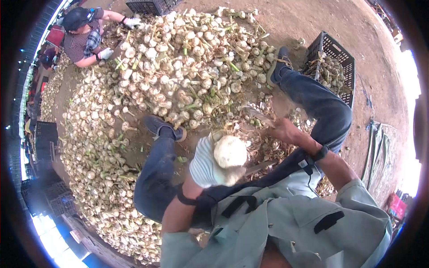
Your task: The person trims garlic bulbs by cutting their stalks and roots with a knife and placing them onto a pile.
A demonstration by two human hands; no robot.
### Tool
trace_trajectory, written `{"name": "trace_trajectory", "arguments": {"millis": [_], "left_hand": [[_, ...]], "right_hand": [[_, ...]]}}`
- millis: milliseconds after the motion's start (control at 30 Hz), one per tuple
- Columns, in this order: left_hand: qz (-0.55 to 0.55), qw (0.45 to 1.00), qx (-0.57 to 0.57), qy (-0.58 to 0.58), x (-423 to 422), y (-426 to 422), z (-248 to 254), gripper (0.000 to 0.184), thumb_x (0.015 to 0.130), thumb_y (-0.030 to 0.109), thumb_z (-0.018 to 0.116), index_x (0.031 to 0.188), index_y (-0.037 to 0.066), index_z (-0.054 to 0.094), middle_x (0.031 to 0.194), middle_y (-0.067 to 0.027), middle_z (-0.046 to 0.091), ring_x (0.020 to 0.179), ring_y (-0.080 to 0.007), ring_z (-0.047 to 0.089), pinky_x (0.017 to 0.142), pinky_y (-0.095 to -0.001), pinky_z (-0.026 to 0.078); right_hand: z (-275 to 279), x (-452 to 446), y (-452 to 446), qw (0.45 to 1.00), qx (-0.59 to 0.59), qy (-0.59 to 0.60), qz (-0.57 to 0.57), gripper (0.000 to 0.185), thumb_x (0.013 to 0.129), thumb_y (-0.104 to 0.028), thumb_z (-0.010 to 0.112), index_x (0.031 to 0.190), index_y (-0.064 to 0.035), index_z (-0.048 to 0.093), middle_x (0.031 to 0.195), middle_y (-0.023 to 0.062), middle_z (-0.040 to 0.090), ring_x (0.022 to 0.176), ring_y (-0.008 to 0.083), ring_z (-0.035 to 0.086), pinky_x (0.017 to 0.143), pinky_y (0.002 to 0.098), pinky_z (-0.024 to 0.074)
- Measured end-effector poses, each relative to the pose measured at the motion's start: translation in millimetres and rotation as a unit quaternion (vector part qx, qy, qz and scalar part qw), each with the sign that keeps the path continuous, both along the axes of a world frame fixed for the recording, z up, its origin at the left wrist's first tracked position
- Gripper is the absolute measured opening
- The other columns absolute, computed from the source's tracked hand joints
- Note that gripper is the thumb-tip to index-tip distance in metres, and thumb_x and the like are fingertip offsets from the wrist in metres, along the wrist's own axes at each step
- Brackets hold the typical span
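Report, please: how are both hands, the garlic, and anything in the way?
Left hand, gloved, holds garlic bulb. Right hand holds knife, apart from bulb. Nothing seen between them.

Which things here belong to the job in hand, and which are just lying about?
Likely the job:
garlic bulb in left hand
knife in right hand
garlic pile
garlic crate

Seemingly lying about:
green sheet
pink thing at far right

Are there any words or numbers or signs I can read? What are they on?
None can be read.
The small pale mark near the right hand: too small to tell if it's writing.
The black crate beside the knee: no writing I can make out.
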State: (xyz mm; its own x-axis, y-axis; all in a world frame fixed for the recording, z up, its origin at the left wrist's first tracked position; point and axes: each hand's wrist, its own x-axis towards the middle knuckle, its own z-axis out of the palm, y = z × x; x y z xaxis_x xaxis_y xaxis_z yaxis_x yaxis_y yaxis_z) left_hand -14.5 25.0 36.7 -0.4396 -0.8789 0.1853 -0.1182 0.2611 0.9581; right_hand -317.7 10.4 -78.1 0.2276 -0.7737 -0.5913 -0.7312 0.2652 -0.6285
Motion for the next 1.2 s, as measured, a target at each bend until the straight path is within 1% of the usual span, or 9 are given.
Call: {"name": "trace_trajectory", "arguments": {"millis": [300, 400, 600, 667, 733, 800, 933, 1100, 1200], "left_hand": [[0.054, 0.991, 0.112, -0.057, -19, -14, -22, 0.038, 0.070, 0.027, 0.078, 0.098, 0.005, 0.065, 0.084, -0.0040, 0.070, 0.080, -0.0205, 0.067, 0.076, -0.0334, 0.052], [0.016, 0.853, -0.455, -0.254, 2, -12, -68, 0.039, 0.064, 0.034, 0.077, 0.094, 0.011, 0.068, 0.082, -0.0053, 0.069, 0.071, -0.0246, 0.066, 0.067, -0.0346, 0.051], [-0.029, 0.885, -0.340, -0.316, 4, -3, -52, 0.038, 0.066, 0.035, 0.078, 0.092, 0.009, 0.068, 0.082, -0.0058, 0.069, 0.074, -0.0212, 0.067, 0.070, -0.0332, 0.052], [0.004, 0.994, 0.095, -0.048, -8, -3, -9, 0.040, 0.068, 0.032, 0.078, 0.097, 0.007, 0.066, 0.085, -0.0061, 0.070, 0.072, -0.0180, 0.067, 0.072, -0.0301, 0.052], [0.005, 0.995, -0.093, -0.040, -14, -18, -16, 0.042, 0.073, 0.029, 0.078, 0.103, 0.004, 0.063, 0.088, -0.0054, 0.069, 0.071, -0.0165, 0.067, 0.073, -0.0280, 0.053], [0.074, 0.951, 0.204, 0.220, -11, -19, -44, 0.041, 0.080, 0.030, 0.074, 0.107, 0.003, 0.061, 0.087, -0.0037, 0.069, 0.079, -0.0155, 0.065, 0.071, -0.0284, 0.053], [0.205, 0.824, 0.259, 0.460, -22, -19, -49, 0.045, 0.087, 0.030, 0.064, 0.120, 0.003, 0.051, 0.099, -0.0075, 0.060, 0.074, -0.0176, 0.061, 0.065, -0.0287, 0.052], [0.238, 0.808, 0.286, 0.457, -27, -16, -52, 0.044, 0.088, 0.030, 0.063, 0.121, 0.004, 0.051, 0.098, -0.0057, 0.060, 0.084, -0.0178, 0.060, 0.075, -0.0308, 0.051], [0.235, 0.811, 0.283, 0.454, -26, -16, -50, 0.043, 0.088, 0.030, 0.062, 0.121, 0.004, 0.051, 0.101, -0.0056, 0.059, 0.091, -0.0175, 0.059, 0.081, -0.0321, 0.049]], "right_hand": [[88, 79, 19, 0.969, -0.119, -0.208, -0.052, 0.023, 0.077, -0.018, 0.066, 0.079, 0.0043, 0.063, 0.060, 0.0105, 0.058, 0.057, 0.0168, 0.059, 0.054, 0.0350, 0.0453], [108, 76, 21, 0.946, -0.240, -0.196, 0.091, 0.025, 0.072, -0.019, 0.070, 0.078, 0.0043, 0.065, 0.061, 0.0183, 0.060, 0.059, 0.0308, 0.064, 0.056, 0.0388, 0.0475], [76, 66, 15, 0.978, -0.109, -0.170, 0.060, 0.028, 0.075, -0.024, 0.071, 0.075, 0.0040, 0.065, 0.059, 0.0181, 0.060, 0.055, 0.0243, 0.063, 0.054, 0.0394, 0.0490], [33, 35, 8, 0.999, -0.041, -0.017, -0.003, 0.029, 0.086, -0.027, 0.061, 0.085, 0.0013, 0.068, 0.062, 0.0093, 0.062, 0.062, 0.0155, 0.060, 0.053, 0.0325, 0.0462], [27, 35, 17, 0.981, -0.125, -0.145, -0.033, 0.034, 0.087, -0.032, 0.059, 0.089, 0.0008, 0.068, 0.062, 0.0033, 0.061, 0.063, 0.0123, 0.056, 0.052, 0.0294, 0.0430], [37, 52, 28, 0.967, -0.039, -0.222, -0.117, 0.042, 0.088, -0.039, 0.063, 0.095, 0.0026, 0.065, 0.067, -0.0007, 0.057, 0.061, 0.0099, 0.052, 0.055, 0.0286, 0.0411], [64, 106, 13, 0.940, -0.037, -0.324, -0.100, 0.061, 0.087, -0.046, 0.066, 0.118, 0.0059, 0.059, 0.091, 0.0101, 0.068, 0.093, 0.0158, 0.060, 0.084, 0.0311, 0.0474], [79, 119, 8, 0.919, 0.011, -0.359, -0.166, 0.052, 0.088, -0.040, 0.068, 0.112, 0.0053, 0.060, 0.079, 0.0044, 0.063, 0.062, 0.0066, 0.051, 0.051, 0.0244, 0.0410], [94, 119, 8, 0.923, -0.021, -0.348, -0.161, 0.048, 0.087, -0.034, 0.070, 0.113, 0.0049, 0.060, 0.084, 0.0042, 0.064, 0.070, 0.0078, 0.055, 0.059, 0.0254, 0.0455]]}}
